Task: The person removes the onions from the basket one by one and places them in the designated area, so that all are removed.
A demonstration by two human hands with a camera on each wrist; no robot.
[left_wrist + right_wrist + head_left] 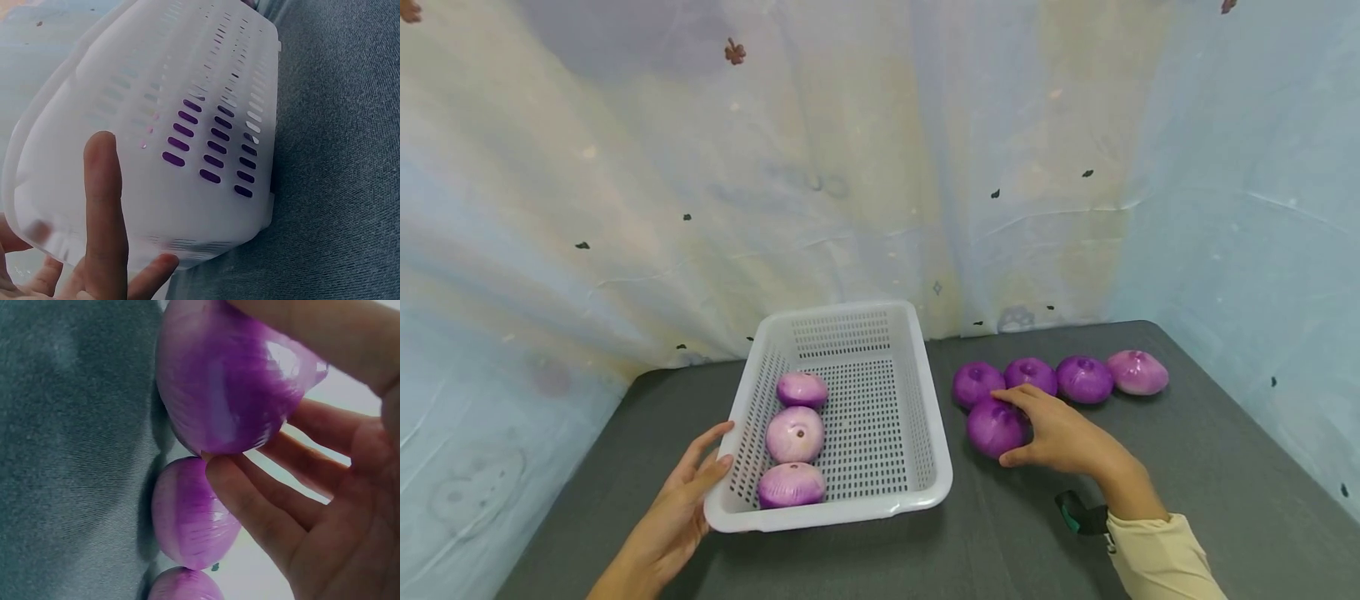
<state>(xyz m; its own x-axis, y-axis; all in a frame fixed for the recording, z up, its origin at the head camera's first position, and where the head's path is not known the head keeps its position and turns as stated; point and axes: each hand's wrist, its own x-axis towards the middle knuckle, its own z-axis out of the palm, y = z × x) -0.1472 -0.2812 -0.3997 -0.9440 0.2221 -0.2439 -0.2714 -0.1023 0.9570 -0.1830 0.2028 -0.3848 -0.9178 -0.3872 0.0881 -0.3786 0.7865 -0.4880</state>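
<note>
A white plastic basket (936, 467) with slotted walls stands on the dark table, with three purple-and-white onions (795, 434) in a line along its left side. My left hand (673, 508) holds the basket's left rim near the front corner; in the left wrist view one finger (103, 206) lies along the outer wall. To the right of the basket, my right hand (1060, 429) grips a purple onion (996, 427), thumb on the near side and fingers on the far side. That onion (225, 381) appears to rest on the table.
Behind the gripped onion, several more onions (1084, 380) form a row toward the right, the last one paler pink. A dark strap (1078, 512) shows by the right wrist. Patterned cloth (850, 167) hangs behind the dark grey table (1210, 467).
</note>
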